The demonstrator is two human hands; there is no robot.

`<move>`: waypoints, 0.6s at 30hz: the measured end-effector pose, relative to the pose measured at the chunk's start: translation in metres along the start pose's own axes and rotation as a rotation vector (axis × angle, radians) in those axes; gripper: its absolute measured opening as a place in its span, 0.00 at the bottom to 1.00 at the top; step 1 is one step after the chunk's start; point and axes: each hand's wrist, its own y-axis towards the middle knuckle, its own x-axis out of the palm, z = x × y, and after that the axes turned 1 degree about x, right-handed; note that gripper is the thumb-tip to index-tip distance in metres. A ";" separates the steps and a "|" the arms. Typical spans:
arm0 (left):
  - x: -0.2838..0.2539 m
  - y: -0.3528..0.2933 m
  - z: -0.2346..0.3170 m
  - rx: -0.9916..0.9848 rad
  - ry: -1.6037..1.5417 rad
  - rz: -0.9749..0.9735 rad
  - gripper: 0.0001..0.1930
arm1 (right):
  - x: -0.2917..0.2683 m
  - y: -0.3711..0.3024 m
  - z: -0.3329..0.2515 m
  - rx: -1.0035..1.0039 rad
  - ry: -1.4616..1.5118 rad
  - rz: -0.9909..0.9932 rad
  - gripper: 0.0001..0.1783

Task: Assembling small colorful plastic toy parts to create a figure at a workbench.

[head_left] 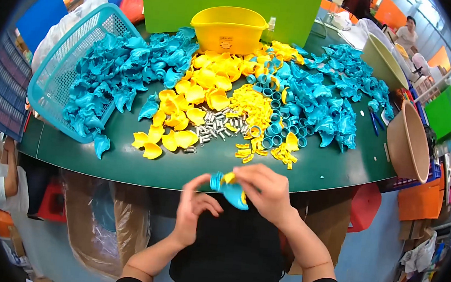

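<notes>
Just off the table's near edge, my right hand [268, 193] grips a small blue and yellow plastic part [236, 196]. It has a ribbed blue ring at its left end, a yellow piece on top and a rounded blue body below. My left hand [195, 208] is beside it with fingers apart, its index fingertip at or very near the blue ring. Whether that finger touches is hard to tell. Closest on the table are small yellow clip-like pieces [245, 153], short metal cylinders [218, 127] and blue rings [277, 140].
Blue curved shells [136, 62] spill from a teal basket [57, 56] at left; more blue shells [338, 118] lie right. Yellow shells [209, 76] fill the middle before a yellow tub [229, 30]. Pliers [376, 121] and a tan basin [408, 142] are right. Other people are in the background.
</notes>
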 end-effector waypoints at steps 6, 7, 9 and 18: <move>-0.003 0.014 -0.035 -0.799 -1.064 -0.518 0.32 | -0.028 0.000 -0.001 -0.094 0.187 -0.476 0.11; -0.001 0.012 -0.034 -0.865 -1.080 -0.467 0.31 | -0.041 0.008 0.008 0.046 0.186 -0.455 0.11; 0.005 0.011 -0.034 -0.782 -1.034 -0.468 0.31 | -0.066 0.028 0.038 0.230 -0.051 -0.219 0.12; 0.041 0.019 -0.036 -0.708 -1.030 -0.450 0.29 | -0.114 0.118 0.159 0.173 -0.918 0.027 0.15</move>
